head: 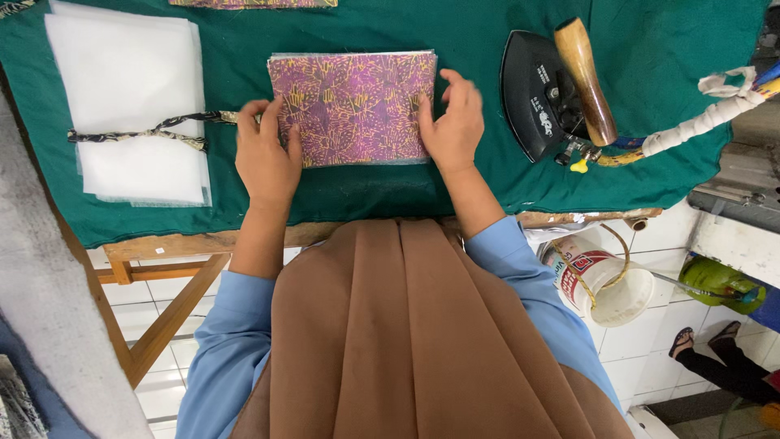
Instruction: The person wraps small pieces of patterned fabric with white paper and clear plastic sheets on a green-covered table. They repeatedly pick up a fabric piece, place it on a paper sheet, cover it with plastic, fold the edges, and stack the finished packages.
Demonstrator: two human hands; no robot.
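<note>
A folded purple cloth with a yellow pattern [353, 102] lies flat on the green-covered table [455, 187], inside a clear plastic sleeve. My left hand [264, 154] rests on its left edge, fingers spread against the cloth. My right hand [453, 122] presses on its right edge, fingers apart. Neither hand lifts the cloth.
A stack of clear plastic sheets [134, 97] tied with a patterned strip [154, 130] lies at the left. A black iron [540, 93] with a wooden handle and wrapped cord sits at the right. A white bucket [605, 280] stands on the tiled floor. Another person's feet [715, 345] show at lower right.
</note>
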